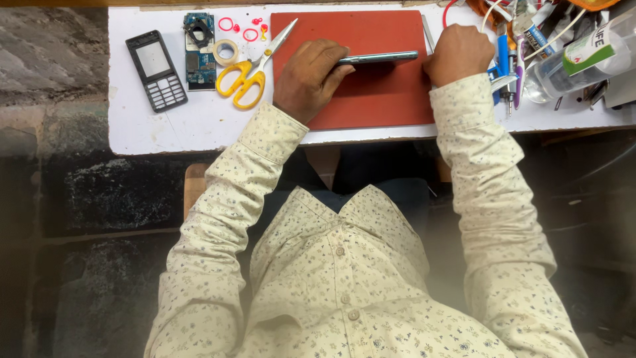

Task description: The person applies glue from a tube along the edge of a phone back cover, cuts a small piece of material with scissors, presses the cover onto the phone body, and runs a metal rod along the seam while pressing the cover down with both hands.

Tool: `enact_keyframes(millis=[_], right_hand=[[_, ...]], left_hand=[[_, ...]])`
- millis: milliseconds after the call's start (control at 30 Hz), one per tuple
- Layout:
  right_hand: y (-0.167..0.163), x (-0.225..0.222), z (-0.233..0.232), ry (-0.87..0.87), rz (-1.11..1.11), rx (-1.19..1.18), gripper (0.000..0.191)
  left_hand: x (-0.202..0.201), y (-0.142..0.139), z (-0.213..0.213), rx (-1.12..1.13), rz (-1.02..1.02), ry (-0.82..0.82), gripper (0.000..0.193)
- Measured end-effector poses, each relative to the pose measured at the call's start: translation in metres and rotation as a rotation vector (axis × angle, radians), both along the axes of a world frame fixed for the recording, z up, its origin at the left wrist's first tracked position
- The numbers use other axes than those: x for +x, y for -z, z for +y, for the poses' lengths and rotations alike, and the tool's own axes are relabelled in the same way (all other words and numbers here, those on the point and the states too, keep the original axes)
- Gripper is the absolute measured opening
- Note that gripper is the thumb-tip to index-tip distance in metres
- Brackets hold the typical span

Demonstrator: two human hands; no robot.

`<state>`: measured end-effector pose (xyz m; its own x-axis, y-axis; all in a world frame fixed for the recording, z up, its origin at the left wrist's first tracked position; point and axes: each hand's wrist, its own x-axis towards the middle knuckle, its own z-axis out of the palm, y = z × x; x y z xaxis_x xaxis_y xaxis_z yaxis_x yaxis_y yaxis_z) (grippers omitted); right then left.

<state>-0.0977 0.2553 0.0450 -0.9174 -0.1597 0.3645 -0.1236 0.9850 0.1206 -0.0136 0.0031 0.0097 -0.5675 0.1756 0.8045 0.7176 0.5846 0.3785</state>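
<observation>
My left hand (310,76) grips one end of a thin dark smartphone (381,58) held on edge over a red mat (371,99) on the white table (165,126). At the phone's other end my right hand (457,53) is closed into a fist, and a thin metal tool (428,32) pokes out just above it. Whether the right hand touches the phone is hidden by the knuckles.
Left of the mat lie yellow-handled scissors (246,76), a tape roll (225,50), a blue circuit board (200,50), a keypad phone shell (156,69) and small pink rings (244,30). On the right sit a clear plastic bottle (583,56), tools and cables (510,66).
</observation>
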Motion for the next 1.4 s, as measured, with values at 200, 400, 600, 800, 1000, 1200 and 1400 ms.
enact_keyframes(millis=[200, 400, 600, 800, 1000, 1200, 1400], right_hand=[[-0.003, -0.011, 0.008, -0.067, -0.012, -0.021, 0.034], [0.006, -0.012, 0.006, -0.044, 0.081, 0.086, 0.016], [-0.006, -0.021, 0.008, -0.052, 0.030, 0.174, 0.019], [-0.011, -0.017, 0.017, -0.099, -0.049, 0.111, 0.036], [-0.008, -0.016, 0.020, -0.143, 0.006, 0.048, 0.038], [0.000, -0.015, 0.028, -0.267, -0.050, -0.132, 0.026], [-0.002, 0.007, 0.045, -0.391, -0.167, -0.996, 0.013]], left_hand=[[-0.002, -0.002, 0.000, 0.005, 0.009, -0.005, 0.030], [-0.001, -0.004, 0.000, 0.014, -0.005, -0.015, 0.029], [-0.001, -0.004, 0.001, 0.009, -0.002, -0.019, 0.028], [0.000, -0.003, 0.001, 0.006, 0.004, -0.019, 0.028], [-0.002, -0.004, 0.001, 0.004, -0.001, -0.024, 0.027], [-0.001, -0.002, 0.001, 0.002, -0.006, -0.032, 0.028], [-0.003, -0.001, 0.003, -0.009, 0.001, -0.060, 0.022]])
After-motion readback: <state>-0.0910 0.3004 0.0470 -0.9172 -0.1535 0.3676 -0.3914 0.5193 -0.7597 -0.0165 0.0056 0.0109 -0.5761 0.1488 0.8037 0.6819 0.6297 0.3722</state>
